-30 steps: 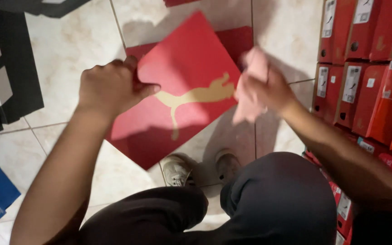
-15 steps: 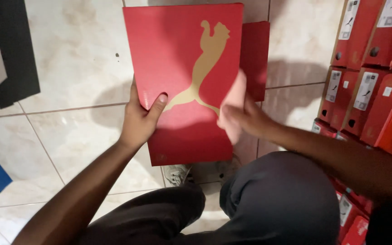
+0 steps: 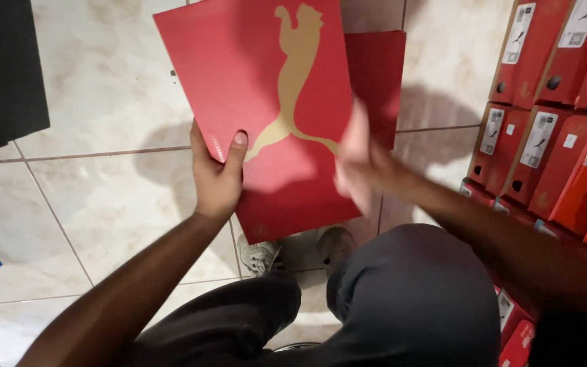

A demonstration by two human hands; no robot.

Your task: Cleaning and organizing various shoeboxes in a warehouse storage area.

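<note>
At centre frame, a red shoebox lid (image 3: 266, 115) with a tan leaping-cat emblem is held above the tiled floor (image 3: 103, 88); the left hand (image 3: 217, 178) grips its left edge, thumb pressed on top; the right hand (image 3: 361, 166), blurred, touches the lid's lower right, finger state unclear; stacked red shoeboxes (image 3: 552, 129) line the right edge.

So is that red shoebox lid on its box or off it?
Off. The left hand holds the red lid up alone; the red box lies behind it on the tiled floor.
</note>
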